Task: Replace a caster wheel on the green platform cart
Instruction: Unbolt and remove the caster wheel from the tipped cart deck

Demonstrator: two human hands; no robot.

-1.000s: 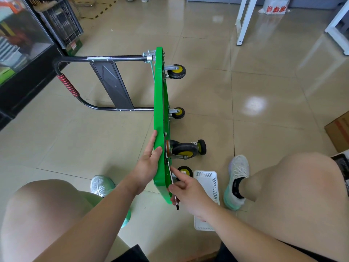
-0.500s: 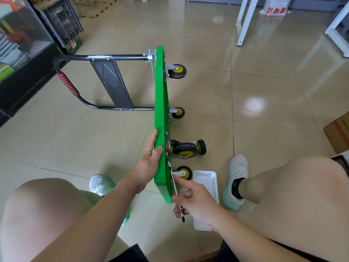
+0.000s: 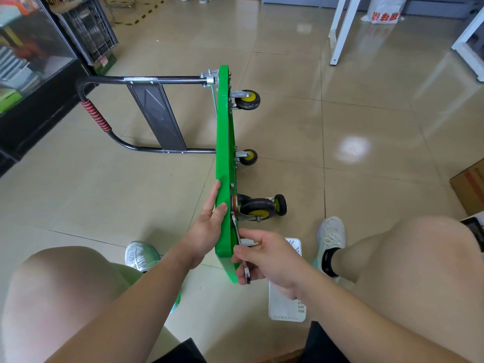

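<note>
The green platform cart (image 3: 224, 142) stands on its side edge on the floor, its black handle (image 3: 104, 127) folded out to the left and its wheels facing right. My left hand (image 3: 209, 226) presses flat against the deck's near top edge, thumb over the rim. My right hand (image 3: 264, 258) grips a metal wrench (image 3: 240, 247) whose head sits at the mounting plate of the near caster wheel (image 3: 258, 206). Two far caster wheels (image 3: 248, 99) (image 3: 247, 156) stick out to the right. A loose wheel (image 3: 280, 204) lies just beyond the near caster.
A white plastic basket (image 3: 286, 307) lies on the floor under my right wrist. My shoes (image 3: 331, 237) (image 3: 140, 255) flank the cart. A cardboard box (image 3: 470, 187) is at the right edge, white table legs (image 3: 340, 30) at the back, a dark cabinet (image 3: 31, 74) on the left.
My right hand has swung the wrench handle down and towards me, then shifted its grip along it. The left hand and the cart have stayed still.
</note>
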